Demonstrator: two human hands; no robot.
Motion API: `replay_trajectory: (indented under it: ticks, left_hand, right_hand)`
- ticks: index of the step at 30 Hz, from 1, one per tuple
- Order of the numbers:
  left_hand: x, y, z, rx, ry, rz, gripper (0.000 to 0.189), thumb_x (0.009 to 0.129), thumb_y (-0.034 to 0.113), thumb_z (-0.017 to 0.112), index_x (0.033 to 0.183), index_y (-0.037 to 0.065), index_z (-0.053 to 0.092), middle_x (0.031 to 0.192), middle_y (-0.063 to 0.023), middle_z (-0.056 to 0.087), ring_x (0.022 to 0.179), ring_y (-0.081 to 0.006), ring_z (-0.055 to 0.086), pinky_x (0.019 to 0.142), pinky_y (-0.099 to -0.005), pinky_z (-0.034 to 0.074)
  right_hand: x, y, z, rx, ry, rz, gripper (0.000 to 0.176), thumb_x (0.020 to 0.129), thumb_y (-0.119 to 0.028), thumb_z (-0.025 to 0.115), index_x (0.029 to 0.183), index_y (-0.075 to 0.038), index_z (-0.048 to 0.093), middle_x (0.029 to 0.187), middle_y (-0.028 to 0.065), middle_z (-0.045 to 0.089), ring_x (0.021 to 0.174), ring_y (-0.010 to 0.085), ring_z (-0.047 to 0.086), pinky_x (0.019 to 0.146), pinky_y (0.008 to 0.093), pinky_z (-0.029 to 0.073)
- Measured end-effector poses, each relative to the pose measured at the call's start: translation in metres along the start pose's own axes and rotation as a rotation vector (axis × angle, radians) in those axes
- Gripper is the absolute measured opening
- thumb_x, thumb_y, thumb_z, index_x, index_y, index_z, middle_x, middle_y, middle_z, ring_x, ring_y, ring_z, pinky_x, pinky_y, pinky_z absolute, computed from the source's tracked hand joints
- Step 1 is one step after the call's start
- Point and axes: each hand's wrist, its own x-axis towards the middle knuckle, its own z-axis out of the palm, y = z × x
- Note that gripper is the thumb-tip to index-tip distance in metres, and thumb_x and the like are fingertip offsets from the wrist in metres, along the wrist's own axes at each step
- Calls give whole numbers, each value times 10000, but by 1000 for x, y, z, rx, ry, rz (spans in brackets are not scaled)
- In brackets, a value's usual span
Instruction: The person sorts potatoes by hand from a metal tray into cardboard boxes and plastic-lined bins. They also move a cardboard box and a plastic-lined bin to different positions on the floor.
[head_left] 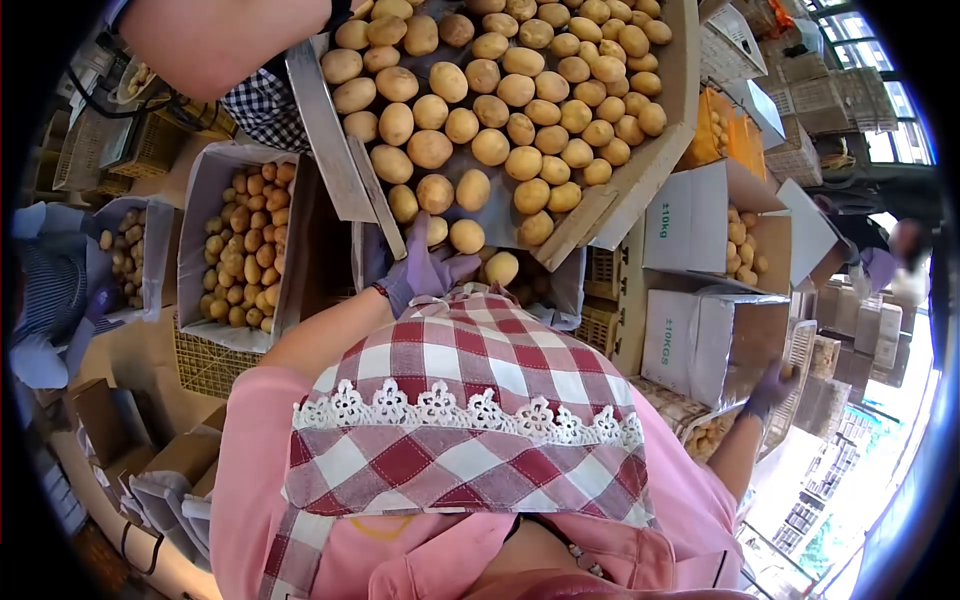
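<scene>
My left hand (pixel 428 268), in a purple glove, is at the lower mouth of a sloping sorting chute (pixel 610 205), fingers apart. One finger points up along a potato (pixel 437 231), and the others stretch under the lip. Beside them lie another potato (pixel 466 236) and, lower, a pale potato (pixel 501 267) just above my apron. Many more potatoes (pixel 490 110) cover the chute. Far out on the right, my right hand (pixel 768 392), also gloved, is closed by the side of an open carton (pixel 668 345). A small tan potato (pixel 791 371) shows at its fingertips.
A lined crate of potatoes (pixel 190 240) stands left of the chute, on a yellow crate (pixel 215 365). Another carton (pixel 685 215) on the right holds potatoes. A person's arm (pixel 220 40) reaches in at upper left; other people stand at far left and far right.
</scene>
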Motion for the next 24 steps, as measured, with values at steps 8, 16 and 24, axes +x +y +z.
replay_trajectory:
  ticks: [8, 16, 24]
  left_hand:
    - [-14, 5, 18, 31, -59, -46, 888, 790, 712, 478, 1412, 123, 242, 1396, -173, 350, 1201, -364, 458, 1006, -412, 426]
    - [-16, 2, 19, -112, 48, -90, 1000, 747, 726, 536, 1443, 127, 139, 1385, -196, 311, 1208, -398, 424, 1009, -479, 407]
    - [-45, 4, 18, 159, 78, 130, 960, 795, 649, 550, 1446, 82, 128, 1409, -186, 313, 1252, -335, 384, 1024, -453, 371]
  right_hand:
    - [0, 7, 0, -578, -667, 67, 408, 881, -250, 550, 1173, 35, 561, 1069, 266, 618, 1043, 300, 603, 866, 383, 453]
    - [-159, -347, 372, 234, -768, -775, 740, 798, -507, 597, 1412, -181, 343, 1433, 207, 346, 1331, 375, 310, 1068, 527, 262]
    - [-287, -361, 292, 115, -1035, -1460, 712, 850, -466, 527, 1441, -172, 262, 1480, 209, 223, 1346, 391, 259, 1051, 636, 167]
